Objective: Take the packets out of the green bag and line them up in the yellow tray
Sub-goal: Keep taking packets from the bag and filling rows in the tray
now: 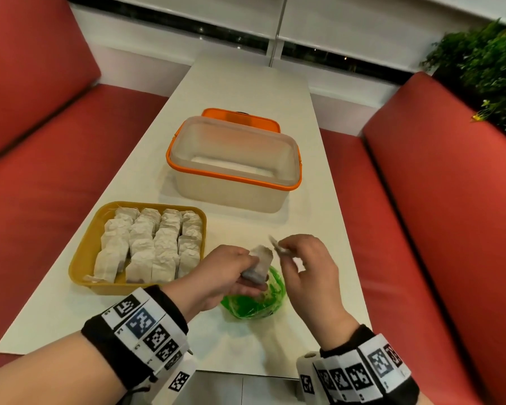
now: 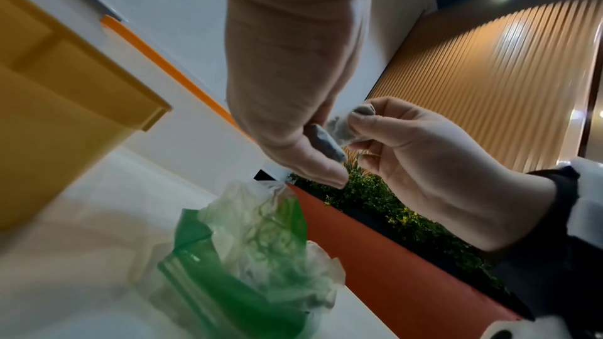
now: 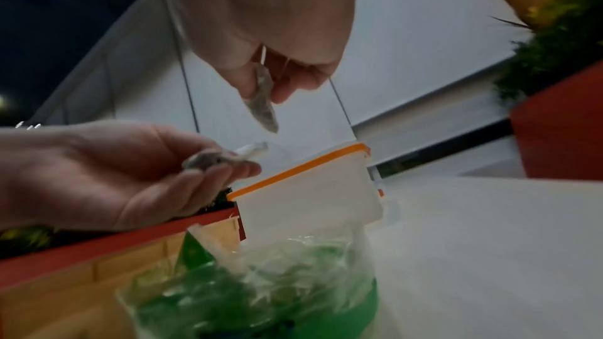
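The green plastic bag (image 1: 253, 301) lies crumpled on the white table (image 1: 240, 92) near its front edge. Just above it my left hand (image 1: 250, 268) holds a pale packet (image 1: 260, 263) between thumb and fingers. My right hand (image 1: 285, 250) pinches a second small packet (image 1: 276, 244) right beside the first. In the left wrist view the left hand's packet (image 2: 326, 143) and the right hand's packet (image 2: 344, 129) nearly touch. The yellow tray (image 1: 81, 252) to the left holds several packets (image 1: 149, 244) in rows.
A translucent box with an orange rim (image 1: 234, 162) stands open behind the bag, its orange lid (image 1: 240, 115) behind it. Red bench seats (image 1: 438, 200) flank the table on both sides. A green plant (image 1: 485, 65) is at the far right.
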The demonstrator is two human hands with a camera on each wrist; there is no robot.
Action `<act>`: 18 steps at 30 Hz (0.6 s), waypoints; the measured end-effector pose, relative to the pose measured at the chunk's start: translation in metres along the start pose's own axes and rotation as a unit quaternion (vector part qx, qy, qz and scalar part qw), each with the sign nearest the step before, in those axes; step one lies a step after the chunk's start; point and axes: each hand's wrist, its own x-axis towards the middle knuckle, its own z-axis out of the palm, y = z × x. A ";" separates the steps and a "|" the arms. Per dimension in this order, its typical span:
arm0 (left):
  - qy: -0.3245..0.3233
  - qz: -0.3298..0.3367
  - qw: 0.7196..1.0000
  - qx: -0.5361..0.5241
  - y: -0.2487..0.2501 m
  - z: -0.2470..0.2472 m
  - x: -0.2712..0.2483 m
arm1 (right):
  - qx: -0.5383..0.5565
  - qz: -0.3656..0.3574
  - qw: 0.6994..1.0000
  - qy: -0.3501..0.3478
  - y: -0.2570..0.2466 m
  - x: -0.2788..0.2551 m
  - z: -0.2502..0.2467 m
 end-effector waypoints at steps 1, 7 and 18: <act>-0.013 0.000 1.000 -0.024 0.002 0.001 -0.001 | -0.027 -0.039 0.999 -0.021 0.001 -0.001 0.004; -0.121 -0.012 0.981 -0.153 0.003 -0.010 0.003 | -0.007 -0.048 0.984 -0.171 -0.005 -0.011 0.010; -0.064 0.108 0.987 0.096 -0.002 -0.024 -0.014 | 0.106 0.194 0.962 -0.158 -0.028 0.013 0.013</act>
